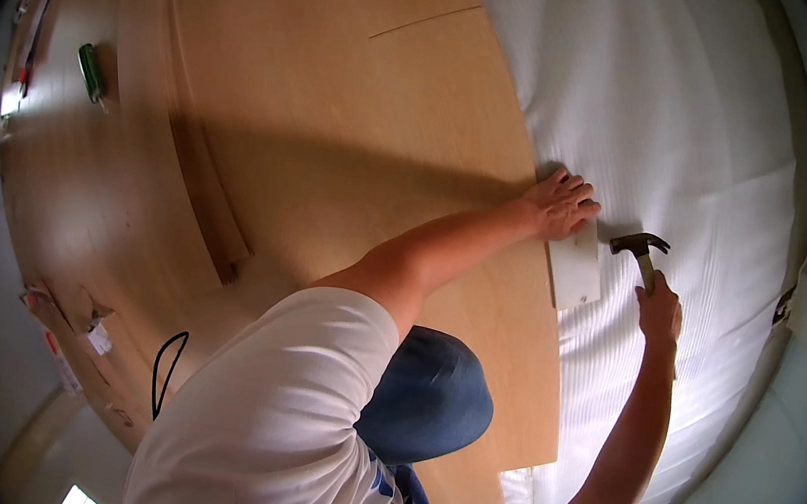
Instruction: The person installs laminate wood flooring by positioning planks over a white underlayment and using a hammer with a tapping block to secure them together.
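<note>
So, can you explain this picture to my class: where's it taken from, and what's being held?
There is no machine: a person works bare-handed. The picture comes from a wide fisheye camera on their head, looking down, so straight edges bend. The right hand grips a claw hammer. The left hand rests on a pale block at the edge of the wood-toned boards. White sheeting lies beyond that edge, and a green object lies at far left.

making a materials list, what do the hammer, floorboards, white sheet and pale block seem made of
Hammer: head apparently dark metal, by its thin curved claw; handle pale, perhaps wood.
Floorboards: wood or laminate, satin, from the faint grain and soft shine.
White sheet: probably plastic foam or film, shiny, ribbed and wrinkled.
Pale block: flat, matte; wood or plastic, unclear.
</note>
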`<state>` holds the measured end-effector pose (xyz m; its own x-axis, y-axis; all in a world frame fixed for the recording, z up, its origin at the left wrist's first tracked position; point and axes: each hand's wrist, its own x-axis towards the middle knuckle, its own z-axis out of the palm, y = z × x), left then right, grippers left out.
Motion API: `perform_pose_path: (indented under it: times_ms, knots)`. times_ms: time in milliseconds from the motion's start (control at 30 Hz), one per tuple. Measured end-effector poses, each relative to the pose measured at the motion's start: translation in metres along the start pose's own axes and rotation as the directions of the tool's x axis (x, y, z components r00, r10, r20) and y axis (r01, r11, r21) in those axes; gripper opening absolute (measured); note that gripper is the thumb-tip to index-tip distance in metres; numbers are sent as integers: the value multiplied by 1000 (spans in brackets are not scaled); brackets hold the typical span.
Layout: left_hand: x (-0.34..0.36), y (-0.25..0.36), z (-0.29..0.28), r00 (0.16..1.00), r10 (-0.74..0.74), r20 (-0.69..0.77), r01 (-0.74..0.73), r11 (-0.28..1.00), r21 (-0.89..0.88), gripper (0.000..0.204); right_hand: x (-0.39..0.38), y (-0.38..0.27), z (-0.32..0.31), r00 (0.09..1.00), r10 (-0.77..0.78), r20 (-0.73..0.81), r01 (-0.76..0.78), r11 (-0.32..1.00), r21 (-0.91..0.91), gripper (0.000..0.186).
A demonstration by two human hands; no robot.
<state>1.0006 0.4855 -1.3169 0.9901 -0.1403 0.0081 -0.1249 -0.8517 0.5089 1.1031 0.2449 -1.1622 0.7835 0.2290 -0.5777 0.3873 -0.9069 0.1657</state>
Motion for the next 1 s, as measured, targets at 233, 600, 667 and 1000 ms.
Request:
perform_pose_path:
  times_ms: [233, 600, 667, 1000]
  knots:
    - [-5, -5, -2, 999, 14, -38, -15, 1000, -20, 37, -6, 2, 7, 998, -64, 10, 64, 998, -10, 34]
    - [15, -20, -6, 982, 187, -19, -188, 976, -113, 65, -38, 55, 27, 997, 14, -80, -13, 1000, 7, 40]
    - [10, -16, 2, 973, 219, 79, -219, 976, -12, 75, -40, 67, 37, 989, -41, -145, 36, 999, -36, 35]
    - [14, 178, 132, 802, 421, 424, -396, 906, -150, 89, -61, 179, 67, 956, 279, 95, -257, 947, -195, 36]
